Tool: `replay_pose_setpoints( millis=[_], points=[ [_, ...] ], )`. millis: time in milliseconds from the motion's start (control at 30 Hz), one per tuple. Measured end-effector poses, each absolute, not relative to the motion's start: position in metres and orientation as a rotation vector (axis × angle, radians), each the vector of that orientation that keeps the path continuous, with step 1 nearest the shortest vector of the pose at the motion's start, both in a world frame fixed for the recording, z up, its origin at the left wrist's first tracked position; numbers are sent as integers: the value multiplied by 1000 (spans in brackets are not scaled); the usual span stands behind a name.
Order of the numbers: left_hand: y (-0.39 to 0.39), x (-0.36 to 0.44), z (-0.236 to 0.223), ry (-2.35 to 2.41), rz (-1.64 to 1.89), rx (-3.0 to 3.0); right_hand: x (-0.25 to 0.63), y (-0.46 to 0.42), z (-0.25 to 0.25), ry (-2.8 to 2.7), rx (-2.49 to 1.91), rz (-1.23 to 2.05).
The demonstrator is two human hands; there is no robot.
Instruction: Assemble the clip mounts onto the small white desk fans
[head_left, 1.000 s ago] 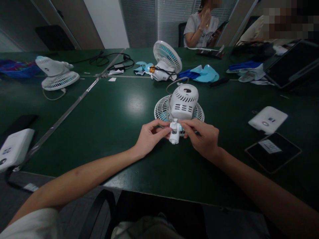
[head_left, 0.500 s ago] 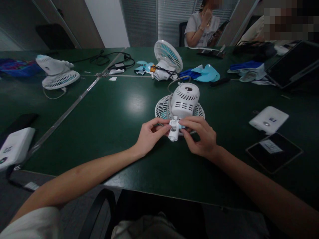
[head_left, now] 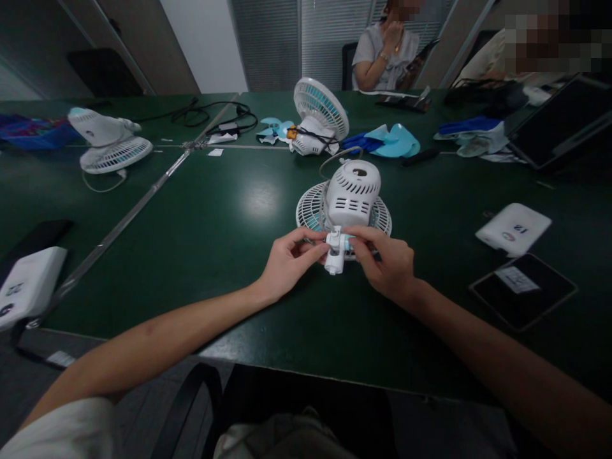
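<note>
Left hand (head_left: 285,262) and right hand (head_left: 385,262) pinching white bracket (head_left: 335,252) (apparently hinged) of face-down fan (head_left: 351,194)

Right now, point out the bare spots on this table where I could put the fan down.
The widest bare stretch of green table lies left of the fan, out to the metal strip. Another lies between the fan and the white box with the dark tablet. The far edge is crowded: another fan, blue blades, cables. Both hands pinch the fan's bracket.

Fan (head_left: 352,191) front grille face-down on bench (head_left: 229,210) — blades mostly hidden; fingertips (head_left: 354,245) of both hands cover white bracket (head_left: 335,252) joint; tablet (head_left: 564,121) cut by right edge.
</note>
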State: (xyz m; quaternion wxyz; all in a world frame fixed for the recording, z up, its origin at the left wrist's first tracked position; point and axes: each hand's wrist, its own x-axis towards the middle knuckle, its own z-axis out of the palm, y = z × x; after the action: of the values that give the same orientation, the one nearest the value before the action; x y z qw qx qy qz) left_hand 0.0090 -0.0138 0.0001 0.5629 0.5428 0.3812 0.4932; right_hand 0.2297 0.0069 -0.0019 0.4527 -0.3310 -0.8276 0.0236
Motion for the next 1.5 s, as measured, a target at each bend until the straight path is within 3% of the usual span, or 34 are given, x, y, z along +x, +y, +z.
replay_pose_setpoints(
  millis=[333,1500],
  points=[
    [-13,7,-1,901,1196,1281,230,8,2,-2098,-646,42],
    [-14,10,-2,851,1205,1377,230,10,-2,-2062,-797,-51]
  ],
)
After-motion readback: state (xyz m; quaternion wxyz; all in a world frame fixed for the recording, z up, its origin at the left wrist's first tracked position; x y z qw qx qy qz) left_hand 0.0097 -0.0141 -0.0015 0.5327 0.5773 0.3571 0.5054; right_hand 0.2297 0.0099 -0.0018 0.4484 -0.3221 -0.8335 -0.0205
